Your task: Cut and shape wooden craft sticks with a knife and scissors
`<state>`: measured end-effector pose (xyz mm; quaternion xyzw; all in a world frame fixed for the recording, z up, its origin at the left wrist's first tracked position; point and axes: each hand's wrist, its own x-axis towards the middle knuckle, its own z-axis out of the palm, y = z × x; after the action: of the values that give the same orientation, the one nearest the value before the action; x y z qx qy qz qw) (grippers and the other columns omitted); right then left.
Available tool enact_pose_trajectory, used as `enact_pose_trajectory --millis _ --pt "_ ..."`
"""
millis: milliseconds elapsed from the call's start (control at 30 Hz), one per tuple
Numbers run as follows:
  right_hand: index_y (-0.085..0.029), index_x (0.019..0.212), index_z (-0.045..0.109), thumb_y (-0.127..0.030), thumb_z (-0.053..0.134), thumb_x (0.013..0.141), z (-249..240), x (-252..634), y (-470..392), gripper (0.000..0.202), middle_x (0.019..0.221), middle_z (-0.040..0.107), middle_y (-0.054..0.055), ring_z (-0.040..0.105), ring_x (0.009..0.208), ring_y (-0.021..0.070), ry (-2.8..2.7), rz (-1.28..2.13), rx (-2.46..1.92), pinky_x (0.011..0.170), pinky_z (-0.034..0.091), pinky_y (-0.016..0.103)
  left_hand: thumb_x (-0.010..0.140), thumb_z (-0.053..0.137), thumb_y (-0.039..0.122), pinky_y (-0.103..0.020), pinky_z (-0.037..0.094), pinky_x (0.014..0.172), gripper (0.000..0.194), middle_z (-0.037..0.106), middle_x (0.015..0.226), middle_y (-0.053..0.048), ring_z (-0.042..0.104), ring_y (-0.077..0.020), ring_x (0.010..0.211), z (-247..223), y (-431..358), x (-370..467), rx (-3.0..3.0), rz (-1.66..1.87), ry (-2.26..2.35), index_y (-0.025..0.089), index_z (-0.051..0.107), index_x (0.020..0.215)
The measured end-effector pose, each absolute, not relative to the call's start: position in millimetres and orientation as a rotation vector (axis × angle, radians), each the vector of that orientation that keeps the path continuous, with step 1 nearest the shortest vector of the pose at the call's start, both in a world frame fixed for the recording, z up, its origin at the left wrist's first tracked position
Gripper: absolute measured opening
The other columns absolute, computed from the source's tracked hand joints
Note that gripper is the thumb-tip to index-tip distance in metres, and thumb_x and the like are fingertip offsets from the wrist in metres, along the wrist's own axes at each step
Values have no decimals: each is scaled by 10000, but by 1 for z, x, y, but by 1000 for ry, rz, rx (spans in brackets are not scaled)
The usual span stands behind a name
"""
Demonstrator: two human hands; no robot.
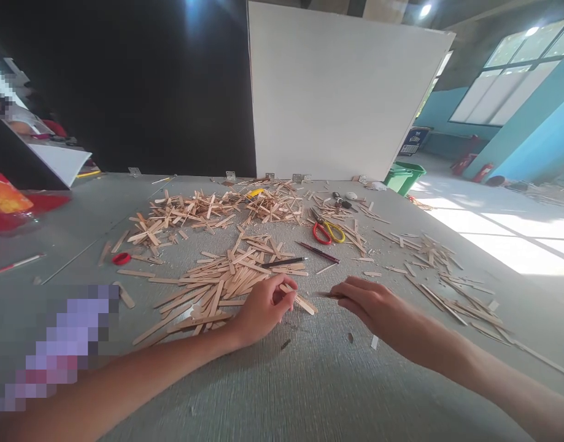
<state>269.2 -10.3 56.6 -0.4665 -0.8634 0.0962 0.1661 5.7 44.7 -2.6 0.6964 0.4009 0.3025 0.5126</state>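
My left hand (266,309) pinches flat wooden craft sticks (305,304) between thumb and fingers, their ends pointing right and slightly down. Facing it, my right hand (371,302) is closed, palm down, round a thin dark pointed tool (326,294); its kind is too hidden to tell. A gap separates the tool's tip from the sticks. Loose craft sticks (235,270) lie heaped just beyond my left hand. A black pen (286,262) and a dark red pen (319,252) rest beyond both hands.
Scissors with red and yellow handles (328,231) lie farther back. More sticks (185,212) pile up near the upright black-and-white panel (337,92). A red ring (121,258) sits at left. Split sticks (456,301) and scraps are scattered at right. A green bin (404,177) stands beyond the table.
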Motion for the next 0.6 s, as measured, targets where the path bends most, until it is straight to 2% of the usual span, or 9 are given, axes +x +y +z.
enact_pose_trajectory --millis 100,167,267,333,433,467,533,600 --pt "-212 1155 689 -294 355 1115 57 274 -14 346 887 720 72 697 721 179 -2500 157 -1356 640 542 294 977 601 393 -220 428 513 197 610 708 38 509 -110 532 -3 45 6 1692 726 972 207 615 1040" --pt "-214 1167 689 -267 370 1106 57 275 -18 330 904 729 76 698 717 182 -2521 47 -1373 634 542 298 982 592 406 -223 427 514 208 608 708 34 503 -109 529 -2 45 7 1696 728 973 204 615 1024" --pt "-203 1242 671 -180 414 1059 55 278 -20 316 1074 737 122 720 868 224 -2582 -149 -1278 720 563 336 1000 567 443 -227 434 513 247 629 742 16 509 -110 531 0 45 7 1697 725 967 201 614 1007" --pt "-187 1362 605 -123 430 1026 53 279 -20 384 1134 732 136 718 926 239 -2645 -209 -1194 732 552 343 1002 572 459 -228 447 513 259 636 756 12 517 -114 539 2 45 6 1696 721 963 204 615 1020" --pt "-195 1475 481 -150 448 1052 49 277 -18 426 971 746 73 688 722 191 -2670 -151 -1272 574 447 295 996 589 469 -228 465 513 267 638 767 9 520 -114 543 3 44 5 1689 723 961 204 622 1003" --pt "-201 1429 510 -181 451 1069 49 275 -17 366 886 730 41 649 632 169 -2661 -113 -1335 531 389 285 997 588 474 -227 465 512 276 640 769 7 519 -111 540 3 44 5 1693 725 959 202 629 983" --pt "-201 1187 613 -219 434 1092 49 271 -18 204 764 675 2 570 536 141 -2666 -24 -1433 511 313 284 1000 582 486 -224 458 508 299 641 764 6 514 -104 525 2 44 6 1708 733 958 197 643 952" --pt "-202 950 608 -221 404 1103 50 266 -19 255 734 640 -2 550 543 135 -2678 72 -1476 533 300 291 1003 577 492 -223 452 506 314 636 743 10 510 -100 508 1 45 7 1721 739 965 194 657 944"
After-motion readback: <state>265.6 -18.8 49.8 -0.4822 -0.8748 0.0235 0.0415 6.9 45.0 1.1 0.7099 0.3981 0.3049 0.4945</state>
